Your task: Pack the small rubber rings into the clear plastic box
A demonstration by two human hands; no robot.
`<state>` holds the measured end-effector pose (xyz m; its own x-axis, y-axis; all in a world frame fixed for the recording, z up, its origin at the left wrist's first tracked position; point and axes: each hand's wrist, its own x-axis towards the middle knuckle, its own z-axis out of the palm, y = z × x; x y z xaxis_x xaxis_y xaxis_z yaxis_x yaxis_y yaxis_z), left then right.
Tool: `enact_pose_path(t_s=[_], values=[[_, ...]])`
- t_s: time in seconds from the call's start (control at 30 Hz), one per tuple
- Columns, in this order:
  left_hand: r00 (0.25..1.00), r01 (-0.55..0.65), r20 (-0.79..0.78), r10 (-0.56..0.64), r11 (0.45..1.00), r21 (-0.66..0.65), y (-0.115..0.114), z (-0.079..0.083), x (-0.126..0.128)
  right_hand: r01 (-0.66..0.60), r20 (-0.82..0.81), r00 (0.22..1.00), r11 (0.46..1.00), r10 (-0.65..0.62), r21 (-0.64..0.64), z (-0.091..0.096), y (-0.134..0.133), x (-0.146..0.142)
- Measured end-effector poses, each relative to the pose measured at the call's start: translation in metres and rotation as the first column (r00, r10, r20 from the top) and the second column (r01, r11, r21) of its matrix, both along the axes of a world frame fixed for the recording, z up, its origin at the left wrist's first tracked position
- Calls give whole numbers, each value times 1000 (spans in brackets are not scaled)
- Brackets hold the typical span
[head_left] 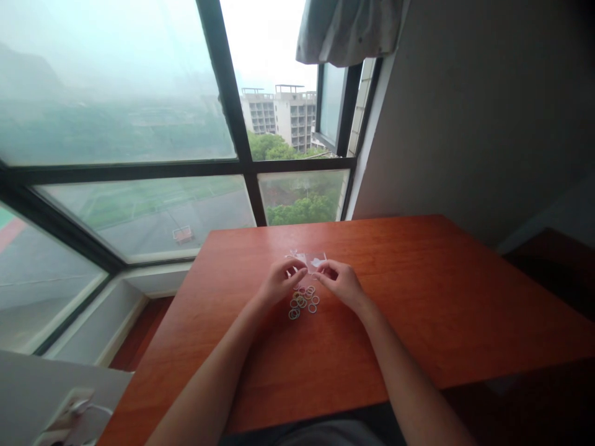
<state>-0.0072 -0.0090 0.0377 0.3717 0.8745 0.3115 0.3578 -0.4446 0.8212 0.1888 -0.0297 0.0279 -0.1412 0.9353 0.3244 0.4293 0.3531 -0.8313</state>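
Note:
Over the middle of the table, my left hand (280, 280) is closed in a pinch, thumb against fingertips. Facing it, my right hand (343, 282) pinches too, and a small pale loop-like bit shows at its fingertips. What either hand holds is too small to name. Just below the fingertips lies a loose cluster of several small pale rings (300, 301), some overlapping, that look like thin hair ties. Behind the hands is a crumpled clear plastic bag (318, 262) with white parts, partly hidden by the fingers.
The reddish-brown wooden table (418, 297) reaches to the windows, with its left edge beside a low sill. A window sash (332, 105) stands open beneath a grey curtain (348, 31). At lower left, a white cable is plugged into a wall socket (74, 406).

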Motion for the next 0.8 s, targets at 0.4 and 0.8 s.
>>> enact_pose_path(t_s=[0.4,0.8], values=[[1000,10,-19,-10,1000,19,-2,-3,8,-1,13,1000,1000,1,26,-1,1,0],[898,-424,-82,432,900,103,34,-23,-24,-56,35,998,998,56,-19,-5,2,-3]])
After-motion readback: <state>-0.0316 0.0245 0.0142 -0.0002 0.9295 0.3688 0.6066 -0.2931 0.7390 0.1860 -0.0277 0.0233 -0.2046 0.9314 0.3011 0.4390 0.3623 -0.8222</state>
